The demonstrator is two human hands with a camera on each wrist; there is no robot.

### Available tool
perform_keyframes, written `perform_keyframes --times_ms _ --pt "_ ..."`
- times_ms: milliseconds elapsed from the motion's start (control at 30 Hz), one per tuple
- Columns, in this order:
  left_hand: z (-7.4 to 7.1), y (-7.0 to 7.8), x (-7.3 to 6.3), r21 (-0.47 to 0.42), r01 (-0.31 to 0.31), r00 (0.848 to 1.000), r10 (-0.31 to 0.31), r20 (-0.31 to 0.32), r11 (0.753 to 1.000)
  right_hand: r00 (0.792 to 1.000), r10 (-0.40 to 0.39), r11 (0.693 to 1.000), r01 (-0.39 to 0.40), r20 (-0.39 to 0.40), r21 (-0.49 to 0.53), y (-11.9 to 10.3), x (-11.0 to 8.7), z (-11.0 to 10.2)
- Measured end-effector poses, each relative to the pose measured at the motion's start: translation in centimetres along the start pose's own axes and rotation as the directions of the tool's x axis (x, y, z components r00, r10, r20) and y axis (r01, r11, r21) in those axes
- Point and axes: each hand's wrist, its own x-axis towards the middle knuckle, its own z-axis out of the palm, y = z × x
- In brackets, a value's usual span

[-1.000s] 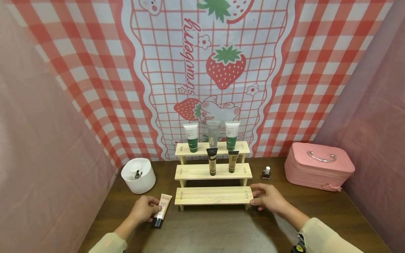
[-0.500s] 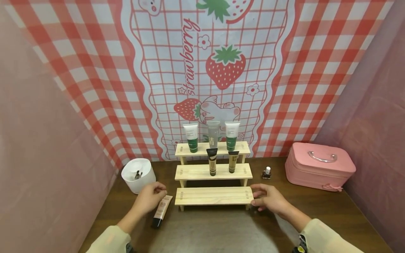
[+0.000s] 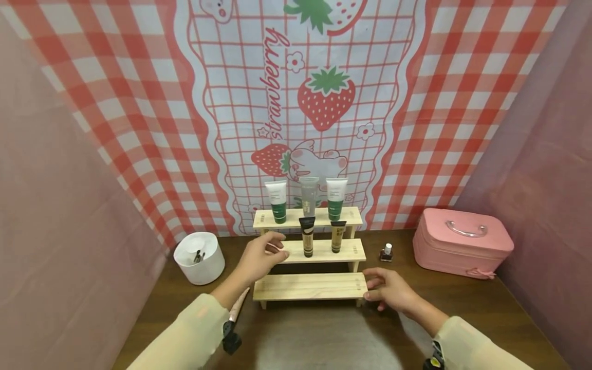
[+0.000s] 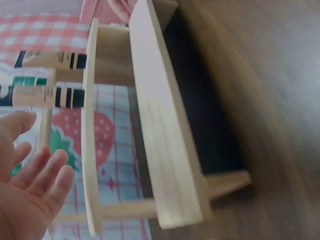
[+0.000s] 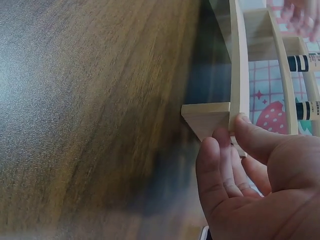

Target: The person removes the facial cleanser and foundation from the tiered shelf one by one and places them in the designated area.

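A three-tier pale wooden display stand (image 3: 307, 287) sits mid-table. My left hand (image 3: 259, 257) is over the left end of its middle tier, fingers loosely bent and nothing in them. Right of those fingertips stands a beige tube with a black top (image 3: 307, 239), beside a smaller gold-and-black tube (image 3: 338, 237). At the lowest tier's right end my right hand (image 3: 393, 293) grips the board, thumb on its edge (image 5: 239, 80) and fingers curled by the leg. A beige BB cream tube (image 3: 238, 307) lies on the table, partly hidden by my left sleeve.
Two white-and-green tubes (image 3: 277, 203) flank a clear grey tube (image 3: 309, 198) on the top tier. At the left is a white round container (image 3: 201, 272) with brushes. A small dark bottle (image 3: 386, 254) and a pink case (image 3: 462, 241) stand to the right.
My left hand has let go of the BB cream tube, leaving it on the table, and has moved up and right to the middle tier. The right hand stays at the stand's end.
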Motion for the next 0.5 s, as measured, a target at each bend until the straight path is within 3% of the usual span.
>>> perform_keyframes --times_ms 300,500 --pt "1.9 2.7 1.9 -0.025 -0.043 0.997 0.044 0.062 0.999 0.999 0.036 0.999 -0.036 -0.023 -0.025 -0.3 0.0 0.3" --pt "2.5 3.2 2.5 -0.035 -0.041 0.996 0.044 0.083 0.999 0.998 0.057 0.998 -0.058 -0.025 -0.031 -0.8 0.0 0.4"
